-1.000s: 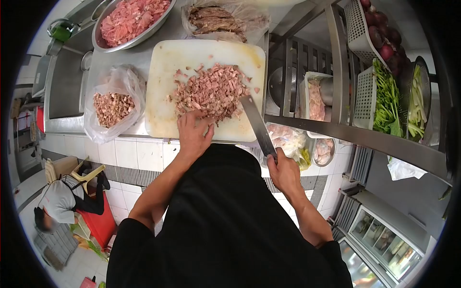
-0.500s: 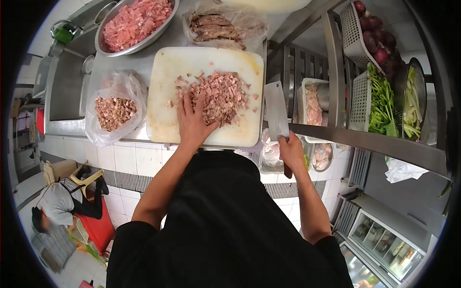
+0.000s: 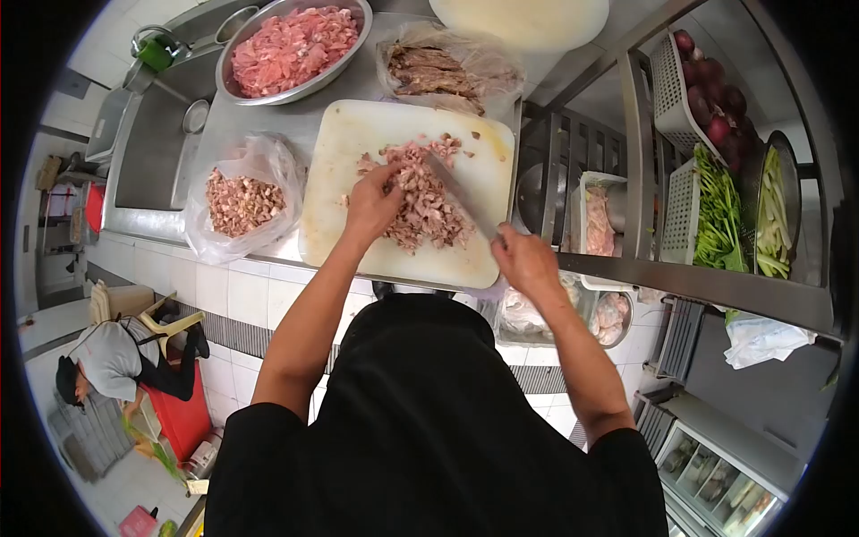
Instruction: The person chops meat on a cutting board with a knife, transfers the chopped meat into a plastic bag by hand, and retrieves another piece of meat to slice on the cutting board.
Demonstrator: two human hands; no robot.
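Observation:
A heap of chopped meat (image 3: pixel 428 215) lies on the white cutting board (image 3: pixel 335 246). My right hand (image 3: pixel 528 259) grips a cleaver (image 3: pixel 461 190) whose blade slants up and left across the heap. The blade is partly smeared by motion. At the heap's left side is my left hand (image 3: pixel 374 204), its fingers curled in and touching the meat's edge. Whatever is under those fingertips is hidden. Left of the board sits a clear plastic bag (image 3: pixel 201 224) with diced meat (image 3: pixel 243 201) in it.
Behind stand a metal bowl (image 3: pixel 362 45) of sliced raw meat and a bag of dark cooked meat (image 3: pixel 429 72). A sink (image 3: pixel 152 170) is on the left. Right, a metal shelf (image 3: pixel 680 273) holds red onions (image 3: pixel 716 98) and greens (image 3: pixel 720 210). A person (image 3: pixel 112 358) sits at lower left.
The cleaver has swung from beyond the board's right edge onto the heap. My left hand has gone from spread fingers over the meat to curled ones. The view has shifted slightly.

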